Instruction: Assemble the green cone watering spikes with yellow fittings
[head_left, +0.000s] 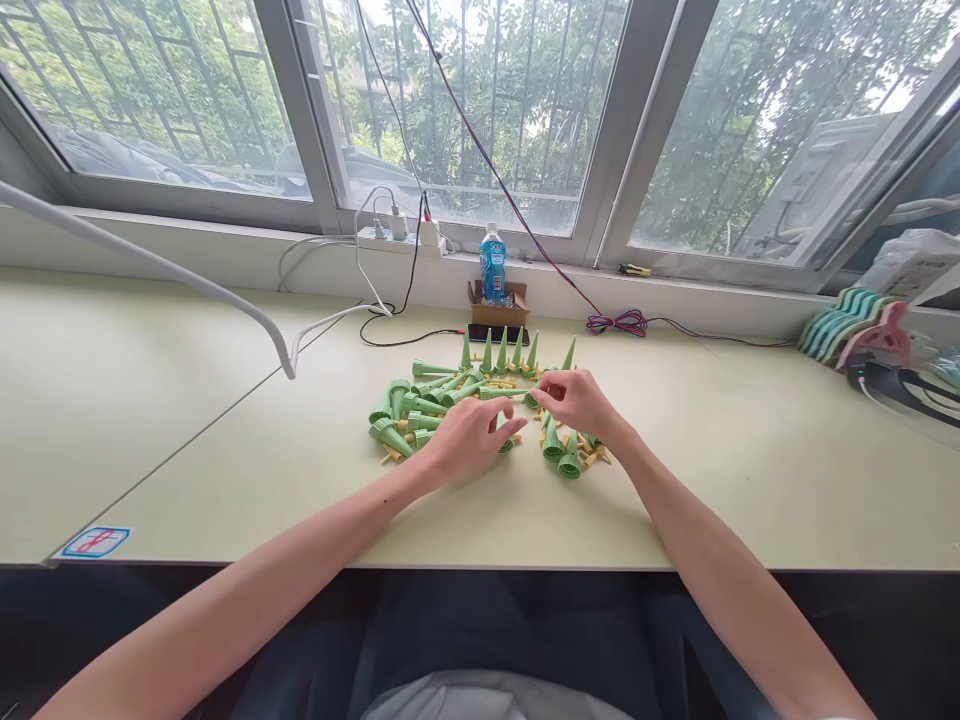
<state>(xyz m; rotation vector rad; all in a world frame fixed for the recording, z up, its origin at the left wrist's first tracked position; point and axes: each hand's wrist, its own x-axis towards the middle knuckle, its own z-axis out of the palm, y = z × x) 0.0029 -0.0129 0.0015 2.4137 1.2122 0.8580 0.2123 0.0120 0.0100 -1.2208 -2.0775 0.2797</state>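
Over the front of a heap of green plastic cone spikes [390, 435], my left hand [472, 435] is open, with thumb and forefinger apart and nothing visible between them. Under its fingers, one spike [506, 445] is partly hidden. My right hand [576, 402] is closed in a pinch at the wide end of a green spike [506, 393], whose tip points left. Behind both hands, several spikes [487, 352] stand upright in a row, another [570, 353] a little to the right. Small yellow plastic valves [592, 455] lie among the spikes, some below my right hand.
Behind the spikes are a phone [499, 335] on a cable, a small cardboard box [514, 305] and a blue bottle [493, 262]. Cables [619, 322] and a power strip [390, 238] line the sill. Hangers [851, 325] lie right; a white bar [187, 250] crosses the left.
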